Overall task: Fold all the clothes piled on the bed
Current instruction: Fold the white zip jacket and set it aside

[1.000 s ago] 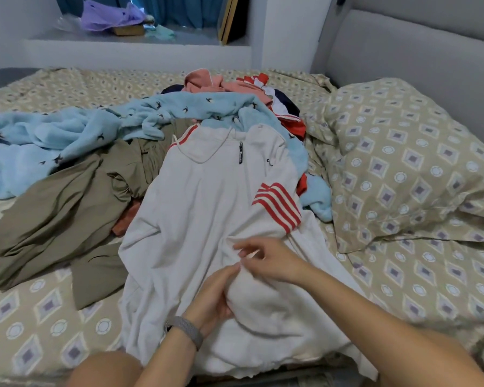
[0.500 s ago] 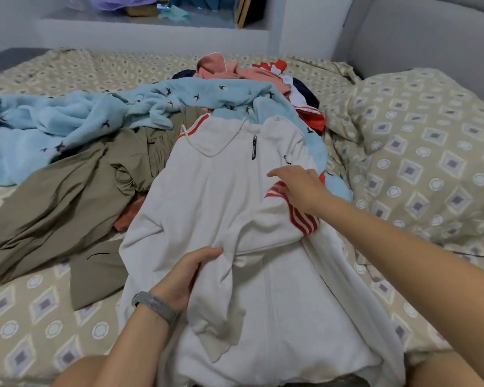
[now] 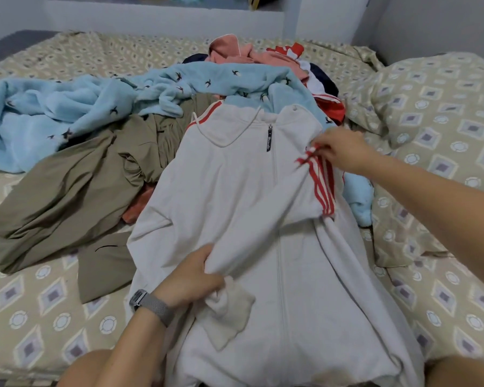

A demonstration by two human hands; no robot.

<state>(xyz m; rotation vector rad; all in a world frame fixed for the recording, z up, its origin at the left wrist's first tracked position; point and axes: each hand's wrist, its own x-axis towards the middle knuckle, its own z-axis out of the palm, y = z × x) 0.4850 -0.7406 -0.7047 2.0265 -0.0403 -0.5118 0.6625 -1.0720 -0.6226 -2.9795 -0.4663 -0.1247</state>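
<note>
A white zip jacket (image 3: 235,196) with red stripes lies front-up on the bed (image 3: 39,311), collar away from me. Its right sleeve is folded across the chest. My right hand (image 3: 344,152) pinches the red-striped shoulder of that sleeve near the jacket's right edge. My left hand (image 3: 190,277), with a grey watch band on the wrist, grips the sleeve's cuff end at the jacket's lower left. Behind the jacket lies the pile: an olive garment (image 3: 67,185), a light blue fleece (image 3: 76,107), pink (image 3: 229,51) and red-and-white clothes (image 3: 319,88).
A patterned pillow (image 3: 444,113) lies at the right against a grey headboard (image 3: 436,23). A white ledge (image 3: 162,18) runs along the far wall. My knees (image 3: 95,367) show at the bottom edge of the bed.
My right hand travelled from the sleeve cuff up to the striped shoulder and now pinches it. My left hand kept hold of the cuff end, and the sleeve now lies stretched across the chest.
</note>
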